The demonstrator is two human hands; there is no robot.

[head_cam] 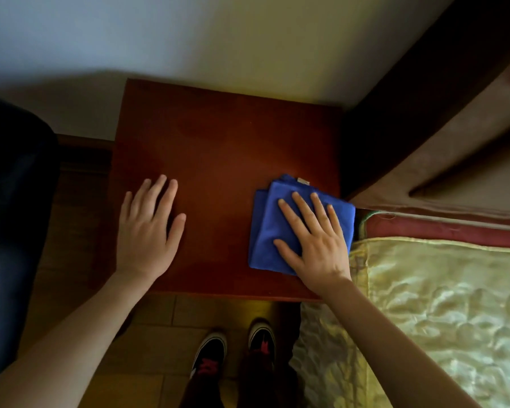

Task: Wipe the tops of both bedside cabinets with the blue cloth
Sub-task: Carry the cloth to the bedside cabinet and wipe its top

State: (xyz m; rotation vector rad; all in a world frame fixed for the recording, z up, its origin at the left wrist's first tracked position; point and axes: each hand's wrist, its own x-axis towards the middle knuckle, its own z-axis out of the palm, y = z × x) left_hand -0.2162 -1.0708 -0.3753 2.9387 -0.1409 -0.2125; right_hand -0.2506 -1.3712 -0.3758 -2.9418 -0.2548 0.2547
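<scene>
A reddish-brown bedside cabinet (218,148) stands against the wall below me. A folded blue cloth (265,225) lies on its front right corner, one edge reaching past the cabinet's right side. My right hand (312,240) lies flat on the cloth with fingers spread, pressing it against the wood. My left hand (147,231) rests palm down on the bare front left part of the top, fingers apart, holding nothing.
A bed with a shiny yellow-green cover (424,304) and a dark headboard (424,83) adjoins the cabinet on the right. A dark blue denim-like shape (12,216) fills the left edge. My shoes (233,346) stand on the wooden floor in front.
</scene>
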